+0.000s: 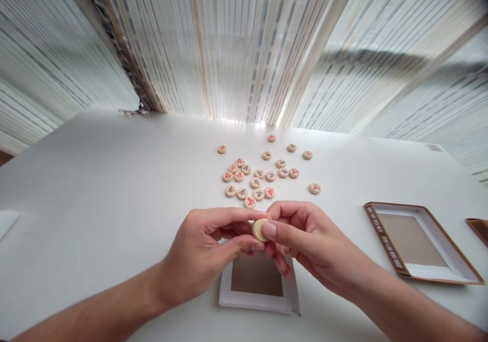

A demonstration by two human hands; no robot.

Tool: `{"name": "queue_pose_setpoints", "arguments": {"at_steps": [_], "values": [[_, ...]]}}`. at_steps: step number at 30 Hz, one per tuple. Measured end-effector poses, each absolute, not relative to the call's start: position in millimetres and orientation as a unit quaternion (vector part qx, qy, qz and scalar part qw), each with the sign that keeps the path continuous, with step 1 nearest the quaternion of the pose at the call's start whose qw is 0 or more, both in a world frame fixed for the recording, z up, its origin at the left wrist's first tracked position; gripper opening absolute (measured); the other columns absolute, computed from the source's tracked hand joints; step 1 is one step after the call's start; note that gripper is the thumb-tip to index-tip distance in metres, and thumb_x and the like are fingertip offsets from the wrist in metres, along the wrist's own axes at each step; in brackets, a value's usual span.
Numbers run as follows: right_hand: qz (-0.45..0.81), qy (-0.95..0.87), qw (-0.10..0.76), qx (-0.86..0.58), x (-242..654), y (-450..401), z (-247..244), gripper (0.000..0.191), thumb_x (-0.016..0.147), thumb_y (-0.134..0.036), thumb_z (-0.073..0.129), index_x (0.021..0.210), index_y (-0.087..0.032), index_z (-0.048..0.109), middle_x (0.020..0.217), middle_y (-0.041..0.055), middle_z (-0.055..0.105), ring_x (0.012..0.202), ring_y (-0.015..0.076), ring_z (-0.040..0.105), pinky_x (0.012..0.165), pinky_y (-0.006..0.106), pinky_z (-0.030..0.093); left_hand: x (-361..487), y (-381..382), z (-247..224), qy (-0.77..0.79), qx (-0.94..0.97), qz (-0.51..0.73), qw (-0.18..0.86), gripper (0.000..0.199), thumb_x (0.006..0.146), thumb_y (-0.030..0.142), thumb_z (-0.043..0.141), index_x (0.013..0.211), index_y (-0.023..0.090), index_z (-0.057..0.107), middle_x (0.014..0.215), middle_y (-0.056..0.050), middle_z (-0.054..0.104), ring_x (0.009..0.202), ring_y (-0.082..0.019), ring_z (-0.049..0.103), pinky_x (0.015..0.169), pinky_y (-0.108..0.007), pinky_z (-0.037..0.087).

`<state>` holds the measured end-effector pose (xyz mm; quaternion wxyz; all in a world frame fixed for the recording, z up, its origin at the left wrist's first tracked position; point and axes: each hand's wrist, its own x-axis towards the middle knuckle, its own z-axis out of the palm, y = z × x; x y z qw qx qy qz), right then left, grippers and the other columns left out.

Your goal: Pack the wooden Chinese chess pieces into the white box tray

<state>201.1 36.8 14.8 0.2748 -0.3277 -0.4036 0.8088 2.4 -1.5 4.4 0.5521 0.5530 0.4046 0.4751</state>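
Note:
Between my two hands is a round wooden piece (260, 230), its blank pale face turned toward me. My left hand (213, 248) grips its left side with thumb and index finger. The thumb of my right hand (310, 240) presses on the piece's right side, with the fingers curled behind. Below both hands lies a small open box (259, 301) with white walls and a brown bottom, partly hidden by them. Just beyond my fingers, several round pieces with red or black characters lie spread out, the nearest a red-marked one (250, 202).
A larger open box part (415, 240) with a brown printed edge lies on the white table (114, 205) at the right. Another brown edge (480, 230) shows at the far right. Striped curtains (236, 47) hang behind the table.

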Motion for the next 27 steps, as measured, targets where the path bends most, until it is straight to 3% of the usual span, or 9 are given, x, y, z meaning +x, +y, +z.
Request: {"name": "queue_pose_setpoints", "arguments": {"at_steps": [8,13,17,21,27], "values": [[0.791,-0.426,0.282,-0.335,201,35,13,0.033,0.079,-0.032,0.097,0.073,-0.016,0.069,0.061,-0.0012,0.068,0.048,0.0088,0.059,0.045,0.017,0.05,2,-2,5,0.385,0.575,0.486,0.533,0.034,0.089,0.004,0.082,0.116,0.023,0.088,0.087,-0.003,0.088,0.078,-0.016,0.082,0.075,-0.02,0.066],[0.751,-0.474,0.303,-0.346,204,36,18,0.023,0.08,-0.029,0.096,0.08,-0.016,0.076,0.067,0.0012,0.073,0.052,0.0104,0.06,0.049,0.02,0.052,1,-1,4,0.375,0.544,0.492,0.567,0.032,0.09,0.007,0.082,0.117,0.023,0.086,0.086,-0.003,0.086,0.077,-0.014,0.08,0.075,-0.02,0.065],[0.609,-0.637,0.339,-0.33,209,36,23,0.005,0.092,-0.021,0.084,0.098,-0.02,0.084,0.08,0.0045,0.081,0.068,0.0164,0.071,0.066,0.026,0.059,0,1,4,0.355,0.476,0.497,0.633,0.022,0.098,0.02,0.079,0.118,0.022,0.085,0.087,-0.004,0.085,0.075,-0.013,0.078,0.072,-0.02,0.065],[0.389,-0.782,0.392,-0.288,212,37,24,0.023,0.097,-0.009,0.072,0.109,-0.023,0.085,0.084,0.0034,0.081,0.069,0.0148,0.072,0.064,0.025,0.058,-1,6,5,0.376,0.432,0.48,0.665,0.019,0.093,0.024,0.085,0.111,0.018,0.088,0.089,-0.006,0.086,0.075,-0.013,0.078,0.074,-0.019,0.066],[0.313,-0.81,0.409,-0.279,214,36,19,0.027,0.093,-0.007,0.079,0.116,-0.02,0.082,0.089,0.0034,0.08,0.073,0.0128,0.074,0.067,0.021,0.061,-2,9,2,0.378,0.379,0.488,0.69,0.024,0.079,0.016,0.096,0.101,0.022,0.089,0.098,-0.004,0.089,0.094,-0.019,0.085,0.086,-0.022,0.068]]}}
